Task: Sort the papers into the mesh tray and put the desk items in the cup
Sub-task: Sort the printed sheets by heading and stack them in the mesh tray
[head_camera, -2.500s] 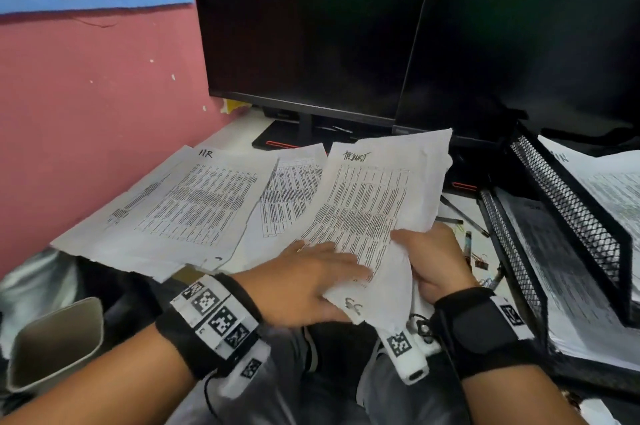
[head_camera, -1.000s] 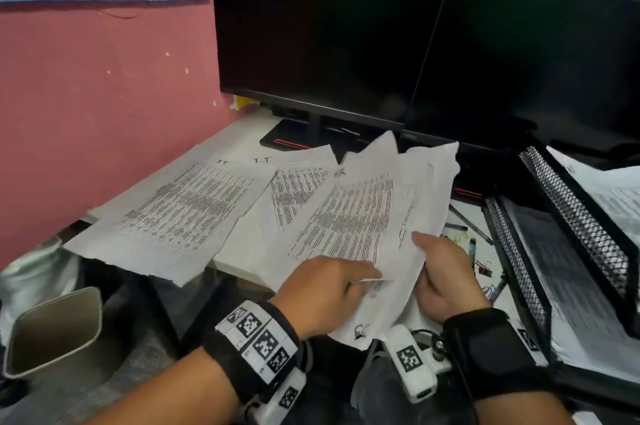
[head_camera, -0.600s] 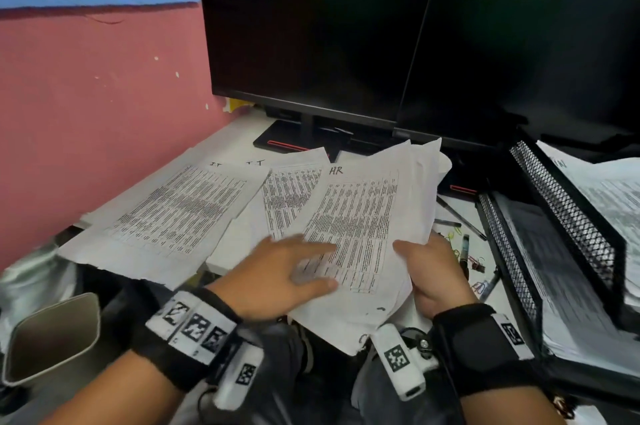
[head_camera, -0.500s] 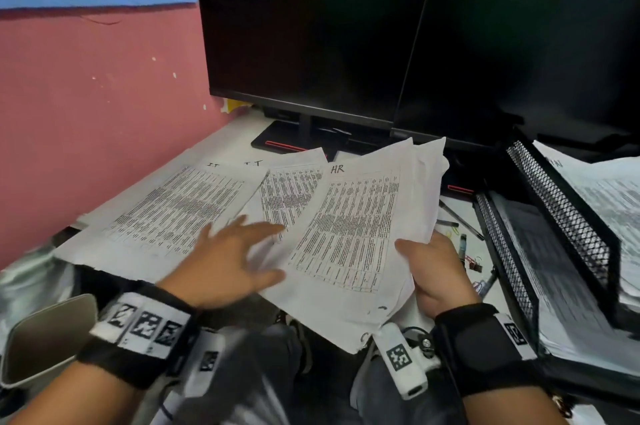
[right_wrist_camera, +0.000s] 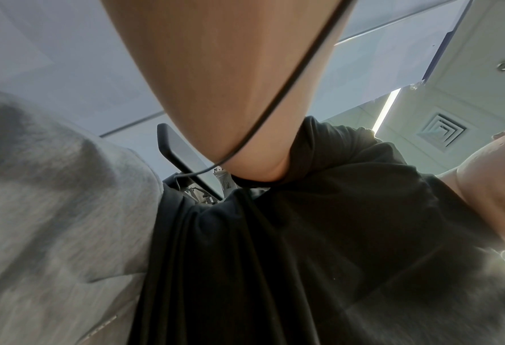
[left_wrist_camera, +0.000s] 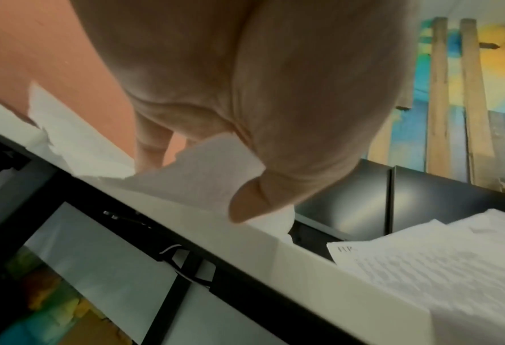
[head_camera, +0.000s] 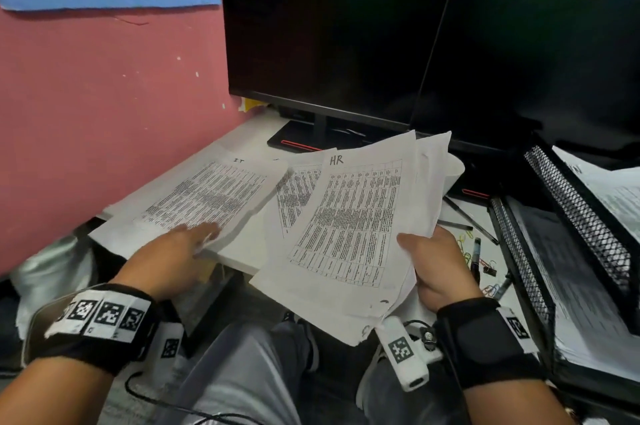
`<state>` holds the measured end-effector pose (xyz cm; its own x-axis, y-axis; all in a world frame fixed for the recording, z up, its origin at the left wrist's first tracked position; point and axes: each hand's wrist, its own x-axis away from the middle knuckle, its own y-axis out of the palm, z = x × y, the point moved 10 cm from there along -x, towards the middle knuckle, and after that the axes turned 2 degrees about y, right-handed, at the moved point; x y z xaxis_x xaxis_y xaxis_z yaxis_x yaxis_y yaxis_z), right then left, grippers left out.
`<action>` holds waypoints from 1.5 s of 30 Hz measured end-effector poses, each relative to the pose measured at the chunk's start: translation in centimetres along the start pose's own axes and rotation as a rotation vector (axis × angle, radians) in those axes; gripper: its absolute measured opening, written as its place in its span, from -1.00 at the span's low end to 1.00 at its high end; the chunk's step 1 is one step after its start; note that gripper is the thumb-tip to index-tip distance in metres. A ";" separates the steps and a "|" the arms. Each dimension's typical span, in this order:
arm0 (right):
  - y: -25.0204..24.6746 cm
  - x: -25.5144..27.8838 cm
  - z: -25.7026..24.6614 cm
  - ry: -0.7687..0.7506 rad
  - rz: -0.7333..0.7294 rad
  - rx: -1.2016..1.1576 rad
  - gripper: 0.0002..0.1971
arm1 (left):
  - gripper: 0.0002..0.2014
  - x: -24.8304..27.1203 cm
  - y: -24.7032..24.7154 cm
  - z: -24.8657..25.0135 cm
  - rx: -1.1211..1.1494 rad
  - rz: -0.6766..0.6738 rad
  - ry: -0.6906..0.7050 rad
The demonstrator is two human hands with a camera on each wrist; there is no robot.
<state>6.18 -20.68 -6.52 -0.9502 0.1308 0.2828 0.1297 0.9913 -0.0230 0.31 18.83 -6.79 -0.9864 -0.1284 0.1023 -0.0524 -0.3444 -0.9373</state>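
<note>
My right hand [head_camera: 427, 253] grips a fanned sheaf of printed papers [head_camera: 349, 216] above the desk's front edge; its top sheet is marked HR. My left hand [head_camera: 204, 237] is at the near edge of the left paper pile [head_camera: 207, 196], marked IT. In the left wrist view the pile's corner [left_wrist_camera: 215, 163] lies between my thumb [left_wrist_camera: 251, 203] and fingers, pinched. A second pile [head_camera: 294, 189] lies between the two. The black mesh tray [head_camera: 575, 213] stands at the right with papers in it. The right wrist view shows only my forearm and shirt.
Pens [head_camera: 464, 216], a marker [head_camera: 477, 251], a binder clip [head_camera: 489, 269] and coloured paper clips [head_camera: 464, 241] lie between the sheaf and the tray. Two dark monitors [head_camera: 329, 43] stand at the back. A pink wall [head_camera: 104, 112] closes the left side.
My left hand has let go of the held sheaf and swung left onto the IT pile. The right hand keeps the sheaf, now with the HR sheet on top.
</note>
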 end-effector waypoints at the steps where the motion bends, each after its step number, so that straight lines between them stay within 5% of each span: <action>1: -0.1 0.1 0.0 0.002 0.000 -0.002 -0.70 | -0.61 0.0 -0.7 0.1 0.031 0.051 0.020; 6: 0.1 0.1 0.1 0.001 -0.013 -0.011 -0.70 | -0.60 0.8 -4.6 1.6 0.179 0.333 0.069; 9: 0.8 0.4 0.2 0.011 -0.033 -0.020 -0.70 | -0.57 1.3 -5.1 5.7 0.226 0.381 0.178; 20: 0.7 0.8 -0.5 0.007 -0.058 -0.280 -0.71 | -0.52 3.0 4.8 23.4 0.177 -0.036 0.655; 26: -0.8 0.6 -0.8 -0.085 -0.056 -0.053 -0.76 | -0.57 3.4 6.8 26.7 0.244 -0.224 0.747; 29: -2.5 0.5 -1.0 -0.084 0.023 -0.002 -0.68 | -0.60 2.3 6.2 25.6 0.507 -0.331 0.688; 31: -3.6 0.3 -1.4 -0.100 0.051 0.015 -0.64 | -0.60 0.2 4.8 23.1 0.624 -0.232 0.585; 34: -5.1 0.2 -2.4 -0.120 0.088 0.020 -0.62 | -0.59 -2.5 3.2 19.0 0.448 -0.037 0.445; 38: -6.7 0.9 -4.4 -0.154 0.107 0.026 -0.65 | -0.37 -2.8 6.1 16.1 0.154 -0.207 0.400; 45: -7.3 1.1 -4.9 -0.158 0.107 0.024 -0.63 | -0.33 -2.1 3.7 12.2 0.007 -0.079 0.313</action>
<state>5.55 -27.86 -1.38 -0.9642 0.2348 0.1235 0.2277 0.9713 -0.0686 4.12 6.47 -6.46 -0.9793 0.1912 0.0662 -0.1309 -0.3489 -0.9280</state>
